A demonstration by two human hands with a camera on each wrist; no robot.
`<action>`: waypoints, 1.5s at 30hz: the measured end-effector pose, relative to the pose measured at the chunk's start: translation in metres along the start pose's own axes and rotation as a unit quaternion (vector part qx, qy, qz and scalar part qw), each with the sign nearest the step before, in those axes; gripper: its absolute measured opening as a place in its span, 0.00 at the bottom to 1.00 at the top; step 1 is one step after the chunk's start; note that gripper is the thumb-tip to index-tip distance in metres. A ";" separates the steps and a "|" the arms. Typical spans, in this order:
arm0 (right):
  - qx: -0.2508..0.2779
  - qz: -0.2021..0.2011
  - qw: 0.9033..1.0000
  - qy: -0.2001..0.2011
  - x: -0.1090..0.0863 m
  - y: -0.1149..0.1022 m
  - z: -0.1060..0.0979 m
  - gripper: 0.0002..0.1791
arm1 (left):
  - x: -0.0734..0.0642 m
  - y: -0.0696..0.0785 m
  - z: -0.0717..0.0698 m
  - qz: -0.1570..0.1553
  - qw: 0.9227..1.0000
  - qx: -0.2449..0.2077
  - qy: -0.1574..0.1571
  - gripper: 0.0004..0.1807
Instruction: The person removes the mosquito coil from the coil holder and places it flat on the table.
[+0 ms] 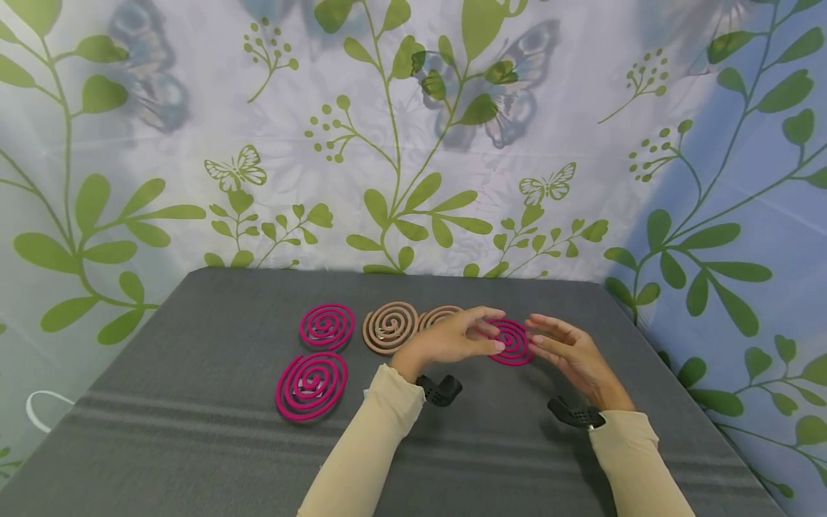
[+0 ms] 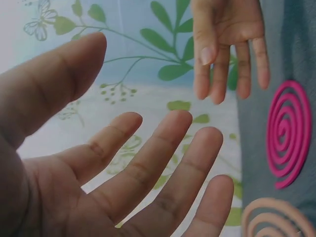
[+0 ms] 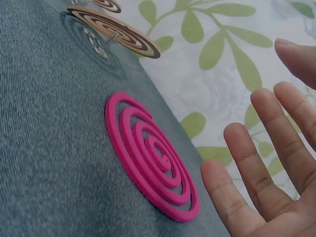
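Note:
Both hands are held over the right part of the table, palms turned toward each other with a gap between them. My left hand (image 1: 452,339) has its fingers spread and holds nothing. Facing it, my right hand (image 1: 576,357) is also empty, fingers extended. Below and between them a pink mosquito coil (image 1: 512,342) lies flat on the cloth, partly covered by the fingertips in the head view. Beside the left hand is a tan coil (image 1: 441,314), its lower part hidden by that hand. Another tan coil (image 3: 116,30) sits raised on a small metal stand.
Two pink coils, one behind (image 1: 327,327) and one in front (image 1: 312,385), sit on metal stands at the left. A grey cloth (image 1: 194,431) covers the table. A leaf-patterned curtain (image 1: 413,143) hangs behind, and a white loop (image 1: 45,409) shows at the left edge.

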State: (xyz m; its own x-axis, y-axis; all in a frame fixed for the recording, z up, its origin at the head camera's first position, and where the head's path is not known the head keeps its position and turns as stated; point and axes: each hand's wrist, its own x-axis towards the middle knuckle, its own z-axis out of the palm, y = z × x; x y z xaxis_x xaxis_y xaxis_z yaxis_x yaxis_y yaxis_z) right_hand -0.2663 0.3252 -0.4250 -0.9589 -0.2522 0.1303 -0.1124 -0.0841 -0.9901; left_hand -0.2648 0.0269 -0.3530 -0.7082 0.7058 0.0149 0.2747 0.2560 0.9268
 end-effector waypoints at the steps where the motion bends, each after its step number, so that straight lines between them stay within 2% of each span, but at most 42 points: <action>1: -0.003 -0.001 1.000 -0.001 0.000 -0.001 0.001 0.22 | -0.002 0.002 -0.002 0.000 1.000 0.008 0.002 0.34; 5: -0.017 -0.006 1.000 0.000 0.001 -0.005 0.006 0.22 | -0.012 0.013 -0.007 0.009 0.999 0.045 0.012 0.34; 11: -0.071 -0.009 0.997 0.002 0.000 -0.012 0.015 0.24 | -0.026 0.027 -0.012 0.030 0.996 0.085 0.021 0.34; 16: -0.132 -0.019 0.991 0.006 -0.001 -0.019 0.024 0.25 | -0.035 0.036 -0.017 0.084 0.992 0.092 0.027 0.34; 19: -0.156 -0.032 0.987 0.004 -0.001 -0.023 0.032 0.27 | -0.041 0.040 -0.019 0.115 0.989 0.087 0.042 0.33; 22: -0.163 -0.053 0.985 -0.006 0.000 -0.026 0.038 0.27 | -0.048 0.043 -0.021 0.133 0.986 0.078 0.060 0.31; 29: -0.162 -0.100 0.981 -0.023 0.001 -0.031 0.053 0.28 | -0.063 0.042 -0.027 0.167 0.980 0.061 0.094 0.29; 37: -0.185 -0.177 0.966 -0.016 0.003 -0.031 0.074 0.28 | -0.079 0.031 -0.037 0.166 0.977 0.090 0.102 0.26; 42: -0.201 -0.192 0.960 -0.024 0.003 -0.029 0.084 0.27 | -0.089 0.024 -0.040 0.190 0.972 0.075 0.114 0.23; 45: -0.217 -0.183 0.959 -0.028 0.003 -0.028 0.090 0.27 | -0.099 0.019 -0.041 0.199 0.969 0.071 0.127 0.21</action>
State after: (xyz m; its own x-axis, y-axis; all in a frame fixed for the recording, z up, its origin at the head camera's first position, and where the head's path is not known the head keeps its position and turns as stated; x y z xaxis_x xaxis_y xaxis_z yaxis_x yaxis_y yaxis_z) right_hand -0.2429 0.2401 -0.3922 -0.8209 -0.3345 0.4628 -0.5473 0.2295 -0.8049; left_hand -0.2164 -0.0648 -0.3211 -0.6600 0.5873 0.4685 0.6326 0.0981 0.7683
